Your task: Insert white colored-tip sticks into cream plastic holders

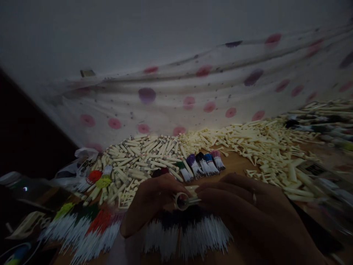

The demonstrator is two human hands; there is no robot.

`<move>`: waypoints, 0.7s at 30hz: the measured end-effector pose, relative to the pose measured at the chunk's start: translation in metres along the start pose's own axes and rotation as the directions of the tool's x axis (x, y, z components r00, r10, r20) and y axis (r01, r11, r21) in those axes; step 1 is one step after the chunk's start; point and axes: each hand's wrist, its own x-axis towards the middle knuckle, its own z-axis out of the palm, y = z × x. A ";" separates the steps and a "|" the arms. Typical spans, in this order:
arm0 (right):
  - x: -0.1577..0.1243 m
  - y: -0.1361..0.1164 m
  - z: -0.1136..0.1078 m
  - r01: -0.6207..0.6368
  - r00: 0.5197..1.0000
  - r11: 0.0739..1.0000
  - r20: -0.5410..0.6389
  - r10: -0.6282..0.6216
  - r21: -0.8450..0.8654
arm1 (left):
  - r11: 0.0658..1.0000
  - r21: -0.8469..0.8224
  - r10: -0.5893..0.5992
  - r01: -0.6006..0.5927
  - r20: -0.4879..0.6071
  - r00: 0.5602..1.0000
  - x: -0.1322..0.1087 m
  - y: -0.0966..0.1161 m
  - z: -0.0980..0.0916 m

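Observation:
In the dim head view, my left hand [153, 198] is closed round a short cream-coloured plastic tube [180, 202], whose round open end faces me. My right hand [245, 206], with a ring on one finger, has its fingers pressed together at the tube's right side. Thin pale pieces [194, 201] show at its fingertips, touching or beside the tube; their kind is too dark to make out. Just below both hands lie bunches of thin white sticks with dark tips [190, 232], partly covered by the hands.
Behind the hands lie a heap of cream barrels with dark bands [143, 156], small coloured-end bundles [205, 163] and loose cream parts [248, 141]. More colour-tipped sticks [85, 228], a clear bottle [24, 191] and a plastic bag [73, 171] are at left. A dotted cloth [171, 99] covers the wall.

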 end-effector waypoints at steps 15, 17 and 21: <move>0.000 0.000 0.005 -0.059 0.998 0.997 -0.017 0.060 0.044 | 0.998 -0.021 0.055 -0.055 -0.021 0.998 0.002 0.000 0.003; 0.000 0.001 0.005 -0.095 0.994 0.993 -0.053 0.098 0.072 | 0.997 0.005 0.079 -0.078 -0.064 0.995 0.003 0.000 0.002; -0.001 -0.002 0.005 -0.149 0.983 0.977 -0.087 0.163 0.152 | 0.988 0.028 0.155 -0.153 -0.119 0.981 0.007 -0.001 0.003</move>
